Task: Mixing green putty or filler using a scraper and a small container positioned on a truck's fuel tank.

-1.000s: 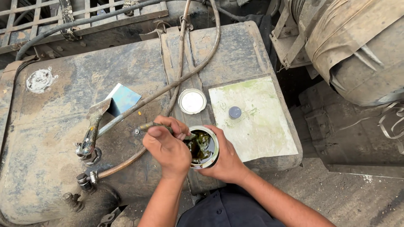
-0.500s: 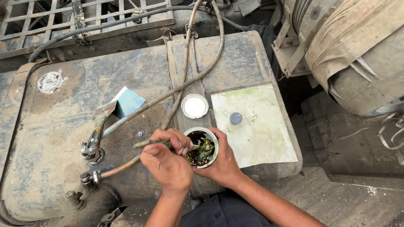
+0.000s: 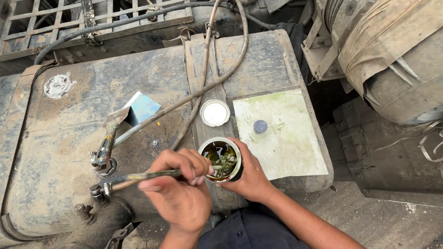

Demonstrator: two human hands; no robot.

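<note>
Matt, rusted, grimy metal forms the tank (image 3: 69, 152), whose right edge carries a dull stained sheet (image 3: 281, 138) beside a shiny metal lid (image 3: 214, 112); the metal can (image 3: 221, 159) holds glossy dark-green paste.

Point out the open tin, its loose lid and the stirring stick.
open tin (image 3: 230, 146), head view, on its rim.
loose lid (image 3: 214, 112), head view, on its white centre.
stirring stick (image 3: 152, 174), head view, on the bare shaft.

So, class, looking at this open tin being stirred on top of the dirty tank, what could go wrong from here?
1. The tin sits near the tank's front edge, held only by the right hand; it could tip or spill.
2. The stick in the left hand could flick the dark liquid onto skin or clothes.
3. Grime might fall in; the lid lies aside.
</note>
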